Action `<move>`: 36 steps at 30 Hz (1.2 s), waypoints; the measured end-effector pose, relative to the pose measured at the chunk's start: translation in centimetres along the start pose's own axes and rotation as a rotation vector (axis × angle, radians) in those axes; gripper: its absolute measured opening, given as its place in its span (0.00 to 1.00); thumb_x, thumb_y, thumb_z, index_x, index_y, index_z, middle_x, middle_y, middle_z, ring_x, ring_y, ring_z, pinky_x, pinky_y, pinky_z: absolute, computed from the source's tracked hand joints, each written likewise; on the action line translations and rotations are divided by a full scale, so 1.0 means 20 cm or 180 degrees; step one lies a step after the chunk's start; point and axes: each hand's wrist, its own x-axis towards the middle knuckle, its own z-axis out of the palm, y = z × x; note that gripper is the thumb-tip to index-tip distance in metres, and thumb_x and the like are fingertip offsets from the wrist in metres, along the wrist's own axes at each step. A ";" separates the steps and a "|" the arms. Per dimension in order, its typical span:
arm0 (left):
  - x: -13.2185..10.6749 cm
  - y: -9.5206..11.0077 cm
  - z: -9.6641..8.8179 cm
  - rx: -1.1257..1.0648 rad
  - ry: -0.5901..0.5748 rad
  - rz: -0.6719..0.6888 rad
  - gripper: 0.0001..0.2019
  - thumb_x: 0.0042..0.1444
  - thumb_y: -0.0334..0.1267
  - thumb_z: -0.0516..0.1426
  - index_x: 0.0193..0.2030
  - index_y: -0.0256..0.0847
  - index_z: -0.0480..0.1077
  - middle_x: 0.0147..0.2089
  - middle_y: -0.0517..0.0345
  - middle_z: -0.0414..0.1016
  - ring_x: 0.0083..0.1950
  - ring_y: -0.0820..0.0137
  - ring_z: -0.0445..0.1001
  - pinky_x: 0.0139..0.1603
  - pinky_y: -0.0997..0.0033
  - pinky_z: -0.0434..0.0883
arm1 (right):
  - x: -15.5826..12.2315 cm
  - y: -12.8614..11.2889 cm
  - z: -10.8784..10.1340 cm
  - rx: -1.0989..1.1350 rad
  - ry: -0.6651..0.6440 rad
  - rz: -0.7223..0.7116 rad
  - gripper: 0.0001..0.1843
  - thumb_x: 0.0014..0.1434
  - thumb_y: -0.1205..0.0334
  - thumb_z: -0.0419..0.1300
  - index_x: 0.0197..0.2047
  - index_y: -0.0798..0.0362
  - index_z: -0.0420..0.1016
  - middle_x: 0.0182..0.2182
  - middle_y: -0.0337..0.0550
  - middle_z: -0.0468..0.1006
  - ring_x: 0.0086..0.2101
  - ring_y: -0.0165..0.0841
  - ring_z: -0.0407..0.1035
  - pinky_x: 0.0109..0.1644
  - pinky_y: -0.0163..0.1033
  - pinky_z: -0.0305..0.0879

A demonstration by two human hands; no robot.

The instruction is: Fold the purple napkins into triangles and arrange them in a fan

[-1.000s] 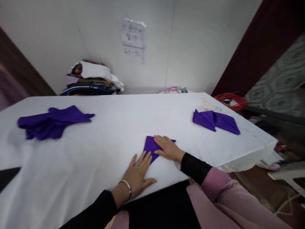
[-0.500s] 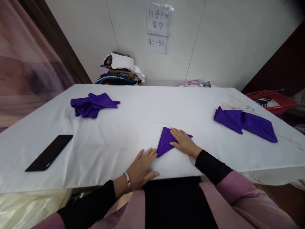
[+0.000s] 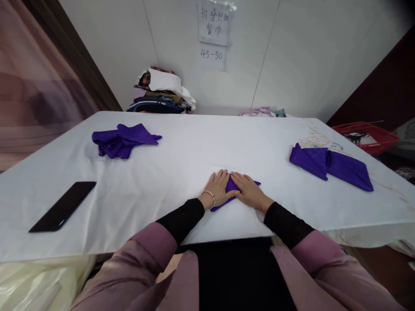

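Left hand [image 3: 219,188] and right hand [image 3: 250,192] are lying flat, fingers slightly parted (thumbs basically meeting), covering much of the purple cloth [image 3: 230,186] below-right of frame center; white tablecloth [image 3: 194,149] is spreading underneath, pale wall [image 3: 292,65] rising up top.

A single view looks from the wearer's head at the table's [image 3: 201,149] near side, forward and down; the torso [image 3: 240,276] comes nearest; left hand [image 3: 218,188] and right hand [image 3: 251,192] lie near, mid-view; the wall [image 3: 246,52] faces it, far; pink cloth [image 3: 39,99] bounds the left, a basket [image 3: 385,136] the right.
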 end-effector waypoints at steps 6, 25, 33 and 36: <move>-0.03 -0.01 -0.01 0.0068 -0.0041 0.0012 0.45 0.55 0.67 0.37 0.69 0.33 0.41 0.72 0.45 0.39 0.72 0.57 0.35 0.69 0.50 0.39 | 0.00 0.00 0.00 0.0006 -0.0027 -0.0026 0.39 0.63 0.40 0.41 0.68 0.58 0.47 0.66 0.51 0.50 0.65 0.39 0.44 0.66 0.50 0.43; -0.07 -0.04 0.01 0.0383 0.0023 0.0047 0.45 0.55 0.67 0.39 0.69 0.33 0.44 0.72 0.44 0.42 0.72 0.54 0.38 0.68 0.45 0.40 | -0.03 0.07 -0.04 0.0159 -0.0112 0.0226 0.39 0.62 0.38 0.42 0.69 0.51 0.44 0.67 0.47 0.48 0.65 0.41 0.43 0.66 0.54 0.41; -0.07 -0.04 0.02 0.0345 0.0032 0.0044 0.44 0.55 0.67 0.38 0.69 0.35 0.45 0.72 0.45 0.42 0.72 0.55 0.38 0.68 0.46 0.39 | -0.18 0.39 -0.13 0.0898 0.0255 0.1173 0.34 0.65 0.43 0.40 0.65 0.55 0.57 0.65 0.52 0.55 0.64 0.43 0.46 0.66 0.53 0.41; -0.07 -0.05 0.03 0.0349 0.0079 0.0045 0.44 0.55 0.67 0.38 0.69 0.36 0.44 0.72 0.46 0.42 0.72 0.54 0.38 0.68 0.46 0.38 | -0.24 0.42 -0.17 0.1540 0.0809 0.1609 0.34 0.66 0.44 0.37 0.64 0.58 0.57 0.60 0.55 0.63 0.61 0.41 0.56 0.64 0.50 0.51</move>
